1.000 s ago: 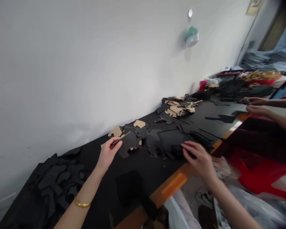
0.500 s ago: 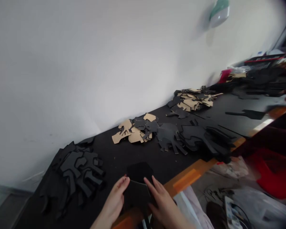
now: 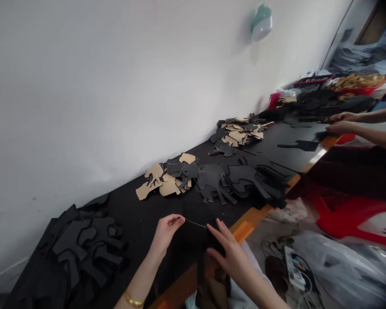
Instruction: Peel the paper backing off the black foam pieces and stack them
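Blk counter [image 3: 138,227], cut-pc heaps [image 3: 86,244] L & beyond. L hand [image 3: 165,234] pinches dark pc [image 3: 195,229], edge near-crosswise; R hand [image 3: 230,253] grip, pc's long axis unclear.

Single head-worn view, facing forward and down, obliquely across the worktop [image 3: 140,234] toward the wall [image 3: 116,86]; left hand [image 3: 167,229] and right hand [image 3: 231,251] near the lens.

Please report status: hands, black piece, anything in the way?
Left hand pinching black piece; right hand open, fingertips at its edge. Piece's outline lost against dark table. Black and tan pieces piled beyond, not touching.
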`<state>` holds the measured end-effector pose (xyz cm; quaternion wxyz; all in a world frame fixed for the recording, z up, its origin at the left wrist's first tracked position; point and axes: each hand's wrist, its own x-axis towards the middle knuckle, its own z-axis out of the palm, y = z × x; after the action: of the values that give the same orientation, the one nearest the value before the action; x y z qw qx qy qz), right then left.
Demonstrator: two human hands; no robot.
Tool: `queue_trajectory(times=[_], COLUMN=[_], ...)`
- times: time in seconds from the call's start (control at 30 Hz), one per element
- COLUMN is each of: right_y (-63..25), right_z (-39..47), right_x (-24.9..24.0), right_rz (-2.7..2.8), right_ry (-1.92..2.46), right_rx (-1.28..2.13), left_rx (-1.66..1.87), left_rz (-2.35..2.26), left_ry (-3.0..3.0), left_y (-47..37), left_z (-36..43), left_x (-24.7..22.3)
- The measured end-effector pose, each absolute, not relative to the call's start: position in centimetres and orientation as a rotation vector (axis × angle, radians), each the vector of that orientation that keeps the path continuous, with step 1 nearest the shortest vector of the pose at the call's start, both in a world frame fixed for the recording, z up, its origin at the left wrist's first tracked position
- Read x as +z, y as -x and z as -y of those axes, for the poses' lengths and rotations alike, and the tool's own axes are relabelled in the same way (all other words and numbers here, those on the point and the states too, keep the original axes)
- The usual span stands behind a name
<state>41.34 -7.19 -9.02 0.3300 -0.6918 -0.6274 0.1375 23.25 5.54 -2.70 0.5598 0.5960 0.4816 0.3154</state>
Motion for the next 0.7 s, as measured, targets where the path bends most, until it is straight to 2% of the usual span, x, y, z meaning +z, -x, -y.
queue_trajectory(times=[0.17, 0.37, 0.5, 0.7], right_y=[-42.7, -41.4, -42.5, -42.8], right_z=[6.6, 5.8, 6.7, 7.0], right_x=[-6.6, -7.9, -9.2, -11.3], right_rz=[1.574, 1.700, 1.594, 1.626], right_ry=[1.670, 1.690, 1.784, 1.795], right_rx=[0.266, 0.357, 0.228, 0.356], left_rx=[0.705, 0.599, 0.405, 0.426], left_rz=[-1.150, -1.123, -1.063, -1.082], left_ry=[-1.595, -1.587, -1.365, -1.332], left_y=[-22.6, -20.9, -18.6, -20.4], left_z=[-4.7, -4.5, -4.1, 0.3], left_x=[0.3, 1.3, 0.0, -3.6])
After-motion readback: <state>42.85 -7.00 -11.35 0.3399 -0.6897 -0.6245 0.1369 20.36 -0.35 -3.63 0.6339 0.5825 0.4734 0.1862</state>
